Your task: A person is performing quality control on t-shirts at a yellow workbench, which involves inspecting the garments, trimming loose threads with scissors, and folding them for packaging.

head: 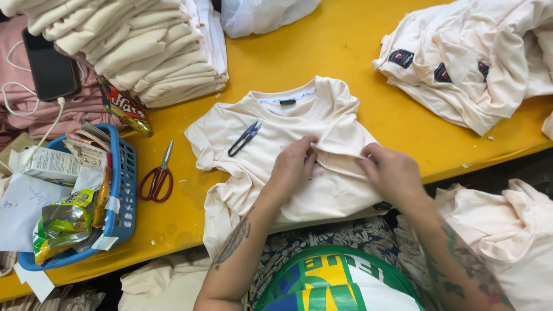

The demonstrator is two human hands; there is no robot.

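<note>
Cream T-shirt (288,150) spread flat at the worktop's (357,46) near edge, hem hanging over it. Left hand (292,168) pressing the chest, right hand (390,171) in a pinching grip on a folded-over side. Black thread snips (244,138) on the shirt; red scissors (158,178) and blue basket (124,190) toward the left edge.
</note>
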